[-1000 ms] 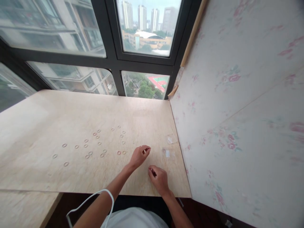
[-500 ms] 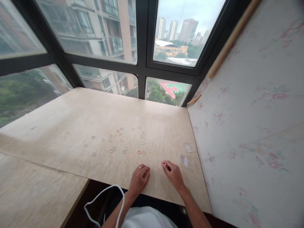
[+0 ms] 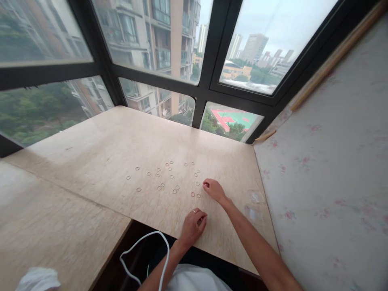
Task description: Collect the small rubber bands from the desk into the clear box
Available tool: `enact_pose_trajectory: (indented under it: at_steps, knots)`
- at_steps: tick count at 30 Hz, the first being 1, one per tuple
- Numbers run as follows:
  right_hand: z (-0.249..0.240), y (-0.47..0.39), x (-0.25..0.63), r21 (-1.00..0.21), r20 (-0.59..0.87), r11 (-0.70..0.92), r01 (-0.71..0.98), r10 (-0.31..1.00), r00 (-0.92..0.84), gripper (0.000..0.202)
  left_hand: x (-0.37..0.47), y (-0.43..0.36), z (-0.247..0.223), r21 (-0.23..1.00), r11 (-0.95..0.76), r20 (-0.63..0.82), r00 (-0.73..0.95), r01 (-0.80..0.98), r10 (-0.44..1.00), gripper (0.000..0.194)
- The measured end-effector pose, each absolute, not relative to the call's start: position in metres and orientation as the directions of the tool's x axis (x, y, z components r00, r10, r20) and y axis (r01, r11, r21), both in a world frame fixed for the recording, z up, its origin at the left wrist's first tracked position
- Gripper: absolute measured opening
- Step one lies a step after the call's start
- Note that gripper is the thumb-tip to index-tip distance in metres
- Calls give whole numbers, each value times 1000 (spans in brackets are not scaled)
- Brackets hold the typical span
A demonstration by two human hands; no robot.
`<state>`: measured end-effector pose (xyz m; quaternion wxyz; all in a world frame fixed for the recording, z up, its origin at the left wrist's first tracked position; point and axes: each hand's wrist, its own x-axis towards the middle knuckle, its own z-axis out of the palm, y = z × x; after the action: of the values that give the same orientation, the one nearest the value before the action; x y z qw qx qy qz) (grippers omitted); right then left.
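Observation:
Several small thin rings, mostly pale, are scattered over the middle of the wooden tabletop (image 3: 106, 141). One red ring (image 3: 191, 195) lies beside a pale ring (image 3: 199, 197) at the near right of the group. My right hand (image 3: 214, 190) is just right of another pale ring (image 3: 197, 185), its thumb and fingers curled together. Whether anything is between those fingertips is too small to see. Near the front edge rests my left hand (image 3: 193, 227), a ring on one finger, with thumb and fingertips pinched together. What it may hold is hidden.
Two clear plastic bags (image 3: 256, 197) lie at the right near the papered wall (image 3: 327, 182). A white cable (image 3: 167, 250) loops by my left forearm. Something white and crumpled (image 3: 38, 279) is at the lower left. Windows (image 3: 169, 97) border the far side.
My right hand has moved forward and left, from near the front edge to beside the rings. My left hand stays near the front edge. The head view has turned left.

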<state>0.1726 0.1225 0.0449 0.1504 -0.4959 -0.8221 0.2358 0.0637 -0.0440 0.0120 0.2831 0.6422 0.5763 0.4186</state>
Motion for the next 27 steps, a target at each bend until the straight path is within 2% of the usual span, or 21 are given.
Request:
enact_pose_trajectory:
  at_steps: [12,27]
  knots:
    - [60,170,85,-495,-23,554,670,762,-647,22,62,-46,5,861,-211,242,-7,463,970,13]
    - [58,177,-38,-416,-133,693,589,594,-793,28,66,-42,9,878,-146,200,-73,456,977,12]
